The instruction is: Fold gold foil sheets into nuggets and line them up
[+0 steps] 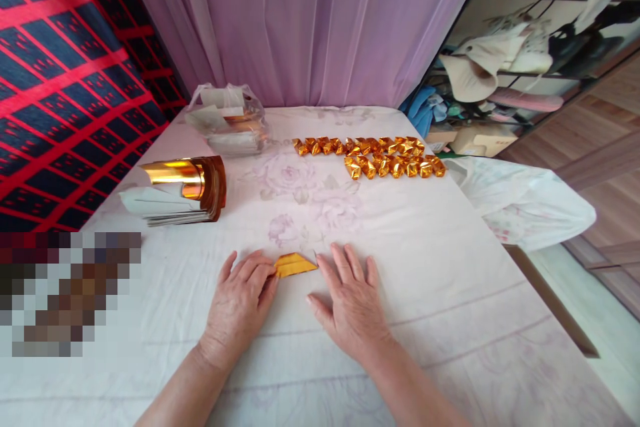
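Note:
A small folded piece of gold paper [295,264] lies flat on the white floral cloth [440,293] between my hands. My left hand [240,303] rests palm down with its fingertips pressing the paper's left end. My right hand [350,300] lies flat with fingers spread, its fingertips touching the paper's right tip. Farther back, two rows of several folded gold paper pieces [373,155] lie in lines on the cloth.
A stack of gold foil sheets [187,190], the top one curled, sits at the left. Behind it is a clear plastic bag [230,120] with more sheets. A lilac curtain hangs at the back. A cluttered shelf stands at the right, beyond the table edge.

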A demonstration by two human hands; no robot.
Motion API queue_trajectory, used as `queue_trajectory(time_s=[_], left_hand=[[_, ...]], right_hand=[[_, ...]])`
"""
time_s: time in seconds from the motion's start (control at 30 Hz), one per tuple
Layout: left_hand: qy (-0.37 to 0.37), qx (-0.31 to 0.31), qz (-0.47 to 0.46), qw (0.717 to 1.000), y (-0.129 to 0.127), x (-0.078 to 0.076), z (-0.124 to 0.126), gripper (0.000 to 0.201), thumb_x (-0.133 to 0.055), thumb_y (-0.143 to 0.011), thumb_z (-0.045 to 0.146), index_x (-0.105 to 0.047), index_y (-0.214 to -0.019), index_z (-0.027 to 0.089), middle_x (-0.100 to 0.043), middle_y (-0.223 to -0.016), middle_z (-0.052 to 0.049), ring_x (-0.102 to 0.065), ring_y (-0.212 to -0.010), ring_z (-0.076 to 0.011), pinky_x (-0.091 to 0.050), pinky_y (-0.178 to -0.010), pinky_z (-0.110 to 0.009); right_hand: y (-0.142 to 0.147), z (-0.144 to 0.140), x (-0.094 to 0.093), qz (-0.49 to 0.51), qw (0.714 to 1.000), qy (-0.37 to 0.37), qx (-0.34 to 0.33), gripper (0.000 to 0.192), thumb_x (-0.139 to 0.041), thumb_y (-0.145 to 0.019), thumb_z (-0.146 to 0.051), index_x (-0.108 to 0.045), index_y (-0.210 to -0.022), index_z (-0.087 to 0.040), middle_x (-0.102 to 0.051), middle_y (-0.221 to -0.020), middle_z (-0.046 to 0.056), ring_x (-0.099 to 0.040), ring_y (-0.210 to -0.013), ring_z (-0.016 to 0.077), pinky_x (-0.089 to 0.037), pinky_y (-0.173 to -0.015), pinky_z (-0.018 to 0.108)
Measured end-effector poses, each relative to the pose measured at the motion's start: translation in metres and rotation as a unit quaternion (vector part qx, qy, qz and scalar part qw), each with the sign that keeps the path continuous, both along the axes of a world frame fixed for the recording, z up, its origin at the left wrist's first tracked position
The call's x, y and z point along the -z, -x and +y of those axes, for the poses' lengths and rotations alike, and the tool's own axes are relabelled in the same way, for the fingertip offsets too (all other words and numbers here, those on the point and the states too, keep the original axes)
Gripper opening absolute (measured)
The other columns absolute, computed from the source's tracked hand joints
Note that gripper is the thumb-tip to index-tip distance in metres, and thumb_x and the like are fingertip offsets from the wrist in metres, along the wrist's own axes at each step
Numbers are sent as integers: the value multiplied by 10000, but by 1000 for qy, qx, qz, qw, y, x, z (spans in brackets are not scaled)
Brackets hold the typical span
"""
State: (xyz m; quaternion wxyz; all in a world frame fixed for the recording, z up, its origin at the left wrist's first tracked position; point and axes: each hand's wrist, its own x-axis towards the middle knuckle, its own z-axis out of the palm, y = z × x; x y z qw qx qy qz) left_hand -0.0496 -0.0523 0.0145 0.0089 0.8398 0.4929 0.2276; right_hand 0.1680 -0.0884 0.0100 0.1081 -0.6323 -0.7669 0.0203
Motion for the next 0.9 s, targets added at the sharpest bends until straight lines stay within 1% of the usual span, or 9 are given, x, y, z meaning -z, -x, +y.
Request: queue_trajectory(time_s=[0.2, 0.3, 0.37, 0.47, 0.53, 0.63, 0.77, 0.9], left_hand=[[11, -2, -9, 1000, 0, 1, 0, 141, -494, -945, 251, -631, -943, 218, -717, -1019, -41, -646, -1099, -257, -332, -1083, -517], [21, -6, -13, 1000, 0, 1, 0, 122, -518, -937, 264, -631, -933, 218, -718, -1018, -43, -646, -1097, -263, -335, -1081, -529], [28, -7, -16, 999, 0, 2, 1, 109, -535, -934, 269, -633, -933, 221, -720, -1019, -41, -647, -1096, -266, -337, -1076, -536], [37, -9, -18, 999, 1, 3, 2, 101, -548, -933, 269, -640, -944, 228, -726, -1023, -34, -651, -1093, -266, -335, -1075, -541], [36, -7, -20, 999, 1, 3, 3, 111, -550, -935, 270, -646, -976, 231, -730, -1028, -34, -657, -1084, -261, -333, -1077, -537], [24, -5, -24, 999, 2, 4, 4, 129, -546, -945, 285, -656, -992, 235, -737, -1036, -38, -661, -1088, -255, -328, -1083, -523], [22, 2, -25, 999, 3, 4, 4, 138, -549, -953, 310, -667, -984, 244, -745, -1027, -27, -665, -1088, -250, -304, -1094, -525], [26, 0, -26, 999, 3, 3, 5, 142, -559, -952, 323, -674, -977, 245, -750, -1022, -24, -670, -1081, -246, -298, -1100, -525]], right_hand=[[0, 0, 2, 4, 1000, -6, -2, 552, -516, -914, -503, -510, -1394, -230, -422, -1518, 143, -346, -1386, 388, -234, -1066, 675], [0, -1, 3, 10, 1000, -22, -2, 558, -523, -911, -499, -514, -1390, -213, -432, -1510, 153, -364, -1374, 388, -228, -1069, 674], [0, -1, 5, 19, 999, -36, -5, 568, -524, -915, -479, -490, -1413, -207, -450, -1497, 156, -377, -1368, 377, -226, -1077, 663], [-2, 1, 5, 33, 998, -54, -20, 514, -516, -932, -415, -485, -1420, -255, -477, -1479, 137, -403, -1360, 343, -250, -1086, 627], [-3, 3, 5, 36, 997, -61, -28, 439, -523, -936, -385, -548, -1363, -285, -485, -1472, 130, -418, -1354, 329, -276, -1081, 609], [-5, 8, 5, 34, 997, -62, -33, 357, -558, -923, -369, -634, -1263, -292, -502, -1451, 140, -441, -1340, 329, -312, -1065, 605], [-7, 18, 3, 37, 996, -64, -42, 285, -602, -907, -334, -687, -1177, -304, -560, -1396, 126, -495, -1293, 327, -350, -1045, 601], [-7, 31, 4, 49, 993, -80, -68, 169, -621, -904, -281, -729, -1033, -296, -616, -1337, 82, -542, -1247, 287, -370, -1054, 549]])
